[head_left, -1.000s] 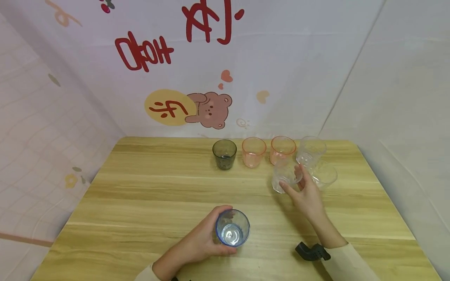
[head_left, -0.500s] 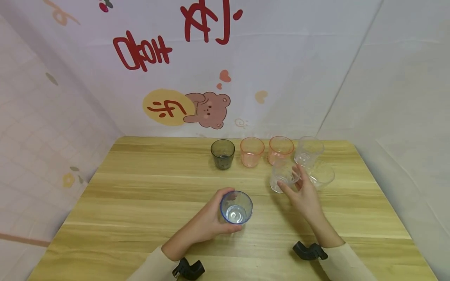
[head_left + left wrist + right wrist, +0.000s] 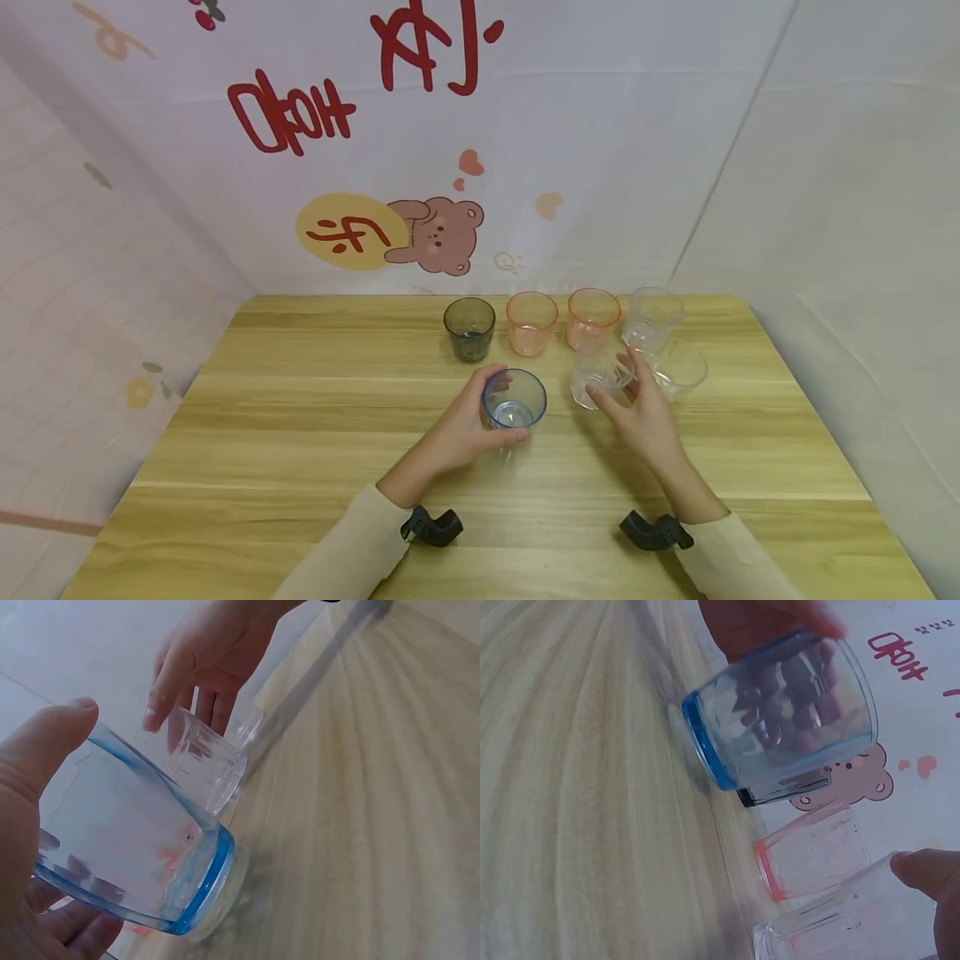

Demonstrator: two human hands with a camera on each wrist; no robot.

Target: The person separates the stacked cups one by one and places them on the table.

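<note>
My left hand (image 3: pixel 467 429) grips a blue-tinted drinking glass (image 3: pixel 513 412), thumb on the near side and fingers round the far side. In the left wrist view the base of this blue glass (image 3: pixel 142 832) is close over the wood. A clear glass (image 3: pixel 597 379) is held by my right hand (image 3: pixel 647 410) between thumb and fingers, to the right of the blue one. Behind my hands stand a smoky dark glass (image 3: pixel 470 335), a pink glass (image 3: pixel 532 327) and an orange-pink glass (image 3: pixel 592 312), the last partly overlapped by the held clear glass.
Two more clear glasses stand right of the row: one at the back (image 3: pixel 654 317) and one in front of it (image 3: pixel 681 367), partly behind my right hand. A printed white cloth (image 3: pixel 600 125) rises behind the wooden table (image 3: pixel 315 400). Cloth walls flank both sides.
My left hand has carried the blue glass away from my body and slightly right, toward the row. My right hand stays at the clear glass. The head view has shifted slightly.
</note>
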